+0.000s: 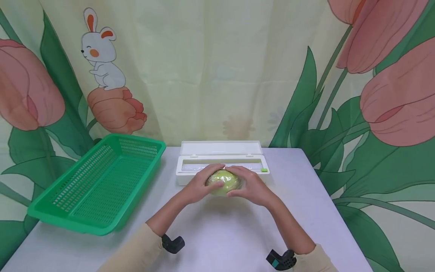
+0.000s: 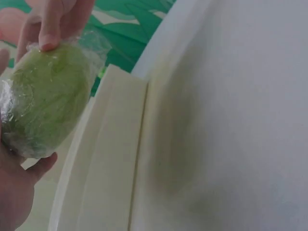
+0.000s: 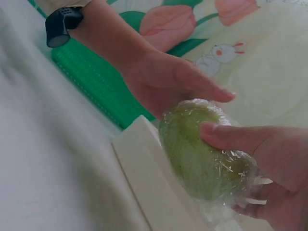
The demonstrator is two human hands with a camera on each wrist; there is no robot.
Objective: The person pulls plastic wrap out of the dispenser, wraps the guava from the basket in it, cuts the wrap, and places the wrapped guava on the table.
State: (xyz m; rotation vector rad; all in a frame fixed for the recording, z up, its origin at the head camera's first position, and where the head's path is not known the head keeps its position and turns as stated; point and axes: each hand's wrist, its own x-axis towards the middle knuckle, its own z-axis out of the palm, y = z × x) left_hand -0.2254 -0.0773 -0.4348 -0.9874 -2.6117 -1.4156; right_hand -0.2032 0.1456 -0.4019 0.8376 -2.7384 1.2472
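A rounded green fruit (image 1: 223,182) is wrapped in clear, wrinkled cling film, held off the table between both hands. My left hand (image 1: 200,184) holds its left side, fingers over the top and thumb toward the front. On the other side my right hand (image 1: 252,186) grips it; in the right wrist view the right thumb (image 3: 231,137) presses on the wrapped surface. Loose film (image 2: 96,48) sticks out near the right hand in the left wrist view. Just behind the hands stands a white cling film dispenser (image 1: 222,178), lid raised, partly hidden by them.
At the left of the white table (image 1: 234,241) lies a green plastic basket (image 1: 117,223) with perforated walls. The dispenser bears a small green slider (image 1: 264,170) at its right end. A printed curtain (image 1: 210,75) with tulips and a rabbit hangs behind the table.
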